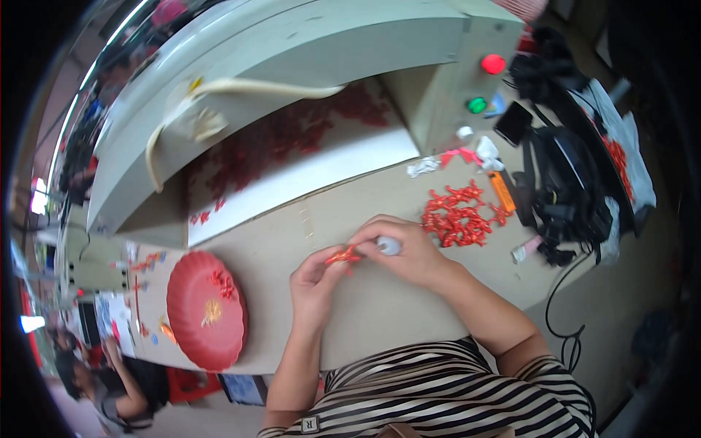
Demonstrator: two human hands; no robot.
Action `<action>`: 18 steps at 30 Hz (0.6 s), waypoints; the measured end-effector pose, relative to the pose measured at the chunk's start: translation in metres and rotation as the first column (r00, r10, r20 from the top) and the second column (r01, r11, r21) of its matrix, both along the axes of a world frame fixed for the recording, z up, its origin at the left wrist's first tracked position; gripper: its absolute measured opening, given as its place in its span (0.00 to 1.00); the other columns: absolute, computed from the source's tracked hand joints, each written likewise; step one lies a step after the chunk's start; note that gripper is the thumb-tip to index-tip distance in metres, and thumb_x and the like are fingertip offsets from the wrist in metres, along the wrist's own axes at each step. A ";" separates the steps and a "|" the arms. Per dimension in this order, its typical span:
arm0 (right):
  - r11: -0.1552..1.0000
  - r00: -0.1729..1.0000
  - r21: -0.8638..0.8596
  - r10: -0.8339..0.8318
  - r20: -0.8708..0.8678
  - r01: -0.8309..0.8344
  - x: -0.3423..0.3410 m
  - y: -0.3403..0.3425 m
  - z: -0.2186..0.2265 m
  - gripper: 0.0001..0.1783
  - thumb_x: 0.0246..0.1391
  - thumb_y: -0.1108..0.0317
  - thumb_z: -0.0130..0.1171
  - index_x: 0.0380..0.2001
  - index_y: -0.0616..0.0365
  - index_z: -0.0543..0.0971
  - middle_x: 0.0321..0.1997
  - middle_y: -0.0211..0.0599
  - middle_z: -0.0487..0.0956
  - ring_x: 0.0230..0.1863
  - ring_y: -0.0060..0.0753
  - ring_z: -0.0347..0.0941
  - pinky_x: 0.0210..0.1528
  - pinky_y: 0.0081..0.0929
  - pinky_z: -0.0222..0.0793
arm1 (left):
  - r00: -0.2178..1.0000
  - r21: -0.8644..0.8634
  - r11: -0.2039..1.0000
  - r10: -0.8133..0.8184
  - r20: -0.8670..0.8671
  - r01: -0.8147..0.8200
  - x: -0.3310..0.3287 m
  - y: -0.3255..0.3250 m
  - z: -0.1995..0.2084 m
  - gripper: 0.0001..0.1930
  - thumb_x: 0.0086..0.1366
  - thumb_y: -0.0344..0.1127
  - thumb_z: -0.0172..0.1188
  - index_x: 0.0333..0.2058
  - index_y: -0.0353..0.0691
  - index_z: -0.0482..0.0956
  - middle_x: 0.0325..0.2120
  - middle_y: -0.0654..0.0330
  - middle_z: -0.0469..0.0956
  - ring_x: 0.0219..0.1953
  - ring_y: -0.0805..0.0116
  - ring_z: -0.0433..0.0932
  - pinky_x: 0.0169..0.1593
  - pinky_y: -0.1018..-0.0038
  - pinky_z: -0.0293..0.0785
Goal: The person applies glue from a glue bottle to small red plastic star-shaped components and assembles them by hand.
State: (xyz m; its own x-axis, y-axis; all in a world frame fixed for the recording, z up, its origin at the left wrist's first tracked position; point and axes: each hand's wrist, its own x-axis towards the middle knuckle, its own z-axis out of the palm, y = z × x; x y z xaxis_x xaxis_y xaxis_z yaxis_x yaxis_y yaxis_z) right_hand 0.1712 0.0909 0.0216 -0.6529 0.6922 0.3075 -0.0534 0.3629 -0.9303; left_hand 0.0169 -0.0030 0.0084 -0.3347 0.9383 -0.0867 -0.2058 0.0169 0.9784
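L hand [310,281] was pinched on a small shiny red pc [340,258] above the table [365,317]; R hand [409,248], right beside it, was closed round a whitish bottle-like thing [389,246], couldn't tell if touching the pc. Pile of similar red pcs [460,219] lay to the R, red bowl [191,299] w/ red & yellow bits to the L.

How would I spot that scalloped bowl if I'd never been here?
Find the grey machine with a long opening on the worktable. Near its left end, left of the person's left hand, sits a red bowl. Its scalloped rim sets it apart, with small red pieces and yellowish pieces inside.
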 end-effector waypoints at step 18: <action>0.994 0.996 -0.082 -0.063 0.067 0.068 -0.003 -0.006 0.001 0.07 0.47 0.78 0.57 0.32 0.61 0.77 0.34 0.34 0.75 0.36 0.24 0.71 0.39 0.20 0.66 | 0.994 0.044 0.996 -0.083 0.071 0.080 -0.004 -0.002 0.003 0.10 0.58 0.24 0.56 0.40 0.32 0.75 0.36 0.59 0.77 0.37 0.74 0.75 0.40 0.78 0.73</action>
State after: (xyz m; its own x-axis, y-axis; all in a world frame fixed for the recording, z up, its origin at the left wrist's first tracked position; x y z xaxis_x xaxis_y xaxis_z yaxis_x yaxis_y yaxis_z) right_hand 0.1682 0.0853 0.0230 -0.6219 0.7556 0.2057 0.0283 0.2842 -0.9583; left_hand 0.0133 -0.0050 0.0113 -0.2511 0.9655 -0.0689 -0.2759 -0.0032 0.9612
